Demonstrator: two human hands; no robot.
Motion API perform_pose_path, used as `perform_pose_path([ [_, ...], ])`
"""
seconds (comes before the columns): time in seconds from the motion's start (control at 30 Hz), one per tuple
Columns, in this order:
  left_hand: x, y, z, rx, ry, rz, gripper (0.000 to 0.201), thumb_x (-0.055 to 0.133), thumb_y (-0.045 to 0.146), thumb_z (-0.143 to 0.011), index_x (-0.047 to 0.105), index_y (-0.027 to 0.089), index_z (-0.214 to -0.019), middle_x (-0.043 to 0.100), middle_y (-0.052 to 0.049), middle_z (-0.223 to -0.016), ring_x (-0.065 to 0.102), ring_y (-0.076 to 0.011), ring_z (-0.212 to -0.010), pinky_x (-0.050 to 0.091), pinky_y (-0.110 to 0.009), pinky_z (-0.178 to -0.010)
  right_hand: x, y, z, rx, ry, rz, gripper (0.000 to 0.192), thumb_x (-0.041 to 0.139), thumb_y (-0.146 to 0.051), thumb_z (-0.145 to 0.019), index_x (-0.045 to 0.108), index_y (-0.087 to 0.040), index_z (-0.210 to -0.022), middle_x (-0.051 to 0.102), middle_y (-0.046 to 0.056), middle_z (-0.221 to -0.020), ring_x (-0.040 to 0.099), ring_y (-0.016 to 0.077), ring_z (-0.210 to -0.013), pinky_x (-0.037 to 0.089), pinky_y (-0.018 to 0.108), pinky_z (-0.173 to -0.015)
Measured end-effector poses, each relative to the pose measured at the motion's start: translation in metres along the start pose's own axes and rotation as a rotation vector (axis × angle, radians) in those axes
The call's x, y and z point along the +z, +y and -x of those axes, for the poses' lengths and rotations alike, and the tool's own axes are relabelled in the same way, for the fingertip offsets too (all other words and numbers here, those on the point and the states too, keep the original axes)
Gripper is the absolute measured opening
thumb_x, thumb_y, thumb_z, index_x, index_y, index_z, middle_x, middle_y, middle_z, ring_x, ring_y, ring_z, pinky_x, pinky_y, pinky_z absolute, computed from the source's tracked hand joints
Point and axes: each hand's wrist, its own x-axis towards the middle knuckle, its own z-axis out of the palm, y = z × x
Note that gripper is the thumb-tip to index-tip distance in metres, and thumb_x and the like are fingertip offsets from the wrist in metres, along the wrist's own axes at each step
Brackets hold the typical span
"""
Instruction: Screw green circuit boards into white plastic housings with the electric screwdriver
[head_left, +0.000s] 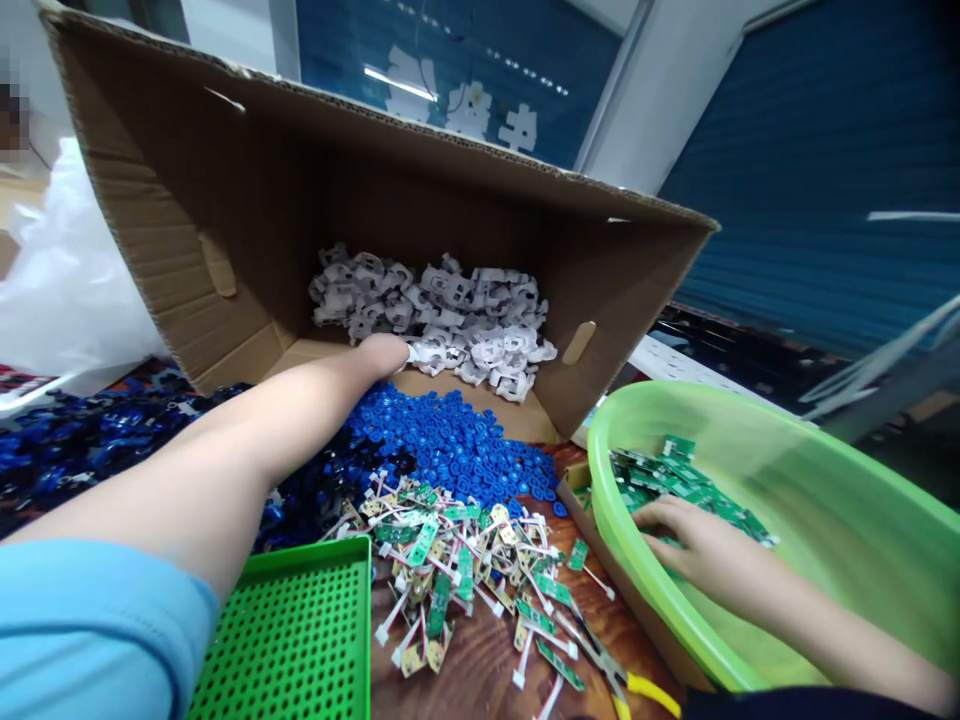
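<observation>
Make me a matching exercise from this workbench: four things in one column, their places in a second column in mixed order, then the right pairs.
Things:
1. white plastic clips
2. small green circuit boards
3. round blue plastic caps
4. yellow-handled pliers

Places:
A. loose on the table in front of the box
B. inside the tipped cardboard box
C. on the wooden table near the bottom edge
D. in the green plastic basin

Pairs: 1-B, 2-D, 3-A, 4-C

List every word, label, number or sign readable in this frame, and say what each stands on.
Nothing can be quoted.
White characters on the blue wall panel behind the cardboard box: cut off by the box edge, seemingly mirrored, unreadable.
Green circuit boards in the green basin: any markings too small.
The box shows no print.
</observation>
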Motion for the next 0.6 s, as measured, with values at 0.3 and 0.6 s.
perform_pose_path([
  [0.3,-0.011,0.002,-0.004,-0.102,-0.065,-0.063,0.037,0.062,0.032,-0.090,0.057,0.017,-0.123,0.061,-0.011,-0.124,0.063,-0.0255,-0.105,0.054,-0.045,-0.086,-0.009,0.008,-0.003,0.033,0.067,-0.033,0.021,0.055,-0.034,-0.077,0.072,-0.022,-0.075,0.073,0.005,-0.082,0.069,0.0226,-0.074,0.054,0.033,-0.068],
  [0.6,0.010,0.023,-0.011,-0.020,-0.047,0.137,0.035,0.061,0.032,-0.091,0.058,0.018,-0.122,0.061,-0.010,-0.124,0.063,-0.0248,-0.104,0.055,-0.045,-0.085,-0.025,0.003,0.007,0.043,0.087,-0.082,0.035,0.049,-0.037,-0.081,0.066,-0.021,-0.107,0.071,0.005,-0.082,0.067,0.0210,-0.067,0.055,0.035,-0.062],
])
